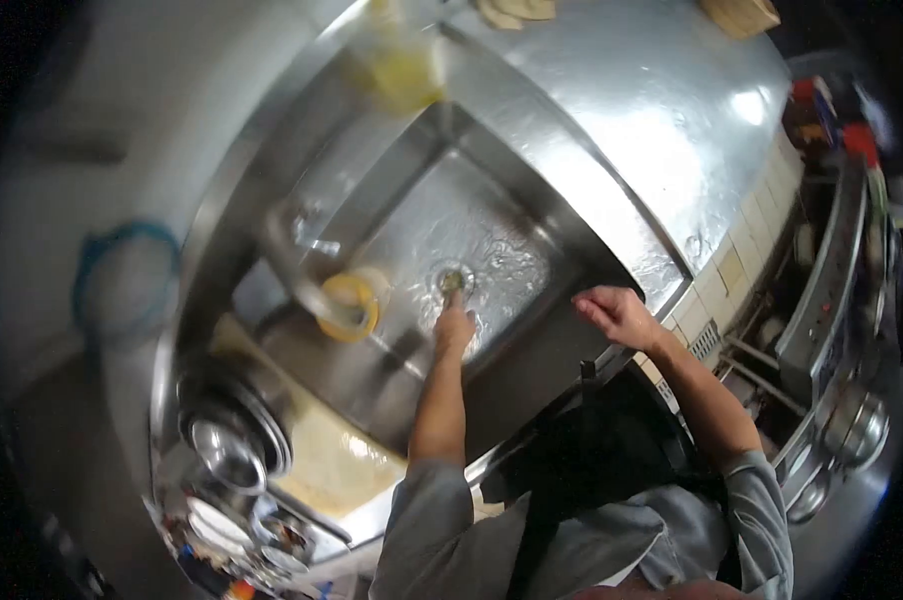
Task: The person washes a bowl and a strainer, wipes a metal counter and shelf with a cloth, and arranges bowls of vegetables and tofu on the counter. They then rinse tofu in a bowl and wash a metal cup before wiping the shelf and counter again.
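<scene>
My left hand (455,328) reaches down into the steel sink (402,235), its fingers drawn together at the drain. A small yellowish-green bit (453,280) shows at the fingertips; what it is I cannot make out. Shallow, rippling water (507,262) covers part of the sink floor around the drain. My right hand (617,315) hovers by the sink's near right edge, fingers curled in, with nothing visible in them. Left of my left hand, a round yellow-rimmed container (374,312) sits beneath the curved faucet (294,262).
Stacked metal bowls (234,440) stand at the lower left, near a pale board (337,450). A blurred yellow object (400,78) is at the sink's far corner. A steel counter (612,90) extends to the right. Beyond it are shelves with a metal pot (856,428).
</scene>
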### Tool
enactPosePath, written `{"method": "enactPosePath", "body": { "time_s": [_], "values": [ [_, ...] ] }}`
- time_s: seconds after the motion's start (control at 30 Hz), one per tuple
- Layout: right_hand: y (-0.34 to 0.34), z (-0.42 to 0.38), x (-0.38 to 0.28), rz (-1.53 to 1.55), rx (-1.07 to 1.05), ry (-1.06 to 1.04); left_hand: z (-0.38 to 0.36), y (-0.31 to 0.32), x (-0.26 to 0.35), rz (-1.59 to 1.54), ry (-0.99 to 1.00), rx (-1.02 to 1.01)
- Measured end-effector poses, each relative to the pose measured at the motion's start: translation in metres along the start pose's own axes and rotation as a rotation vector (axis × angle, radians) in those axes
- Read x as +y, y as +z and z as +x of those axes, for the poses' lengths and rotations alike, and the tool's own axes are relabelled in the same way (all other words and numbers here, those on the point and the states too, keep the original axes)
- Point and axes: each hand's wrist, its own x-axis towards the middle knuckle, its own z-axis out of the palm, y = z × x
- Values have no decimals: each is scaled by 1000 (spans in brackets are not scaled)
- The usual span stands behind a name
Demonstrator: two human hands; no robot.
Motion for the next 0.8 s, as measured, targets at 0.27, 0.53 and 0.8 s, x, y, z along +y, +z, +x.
{"method": "enactPosePath", "body": {
  "time_s": [0.27, 0.53, 0.8],
  "values": [
    [-8, -44, -25, 120, 164, 30, 30, 39, -25, 476, 106, 7],
    [-19, -66, -19, 222, 301, -62, -93, -78, 88, 285, 658, 445],
    [-75, -139, -28, 824, 331, 46, -169, -117, 290, 356, 1419, 354]
  ]
}}
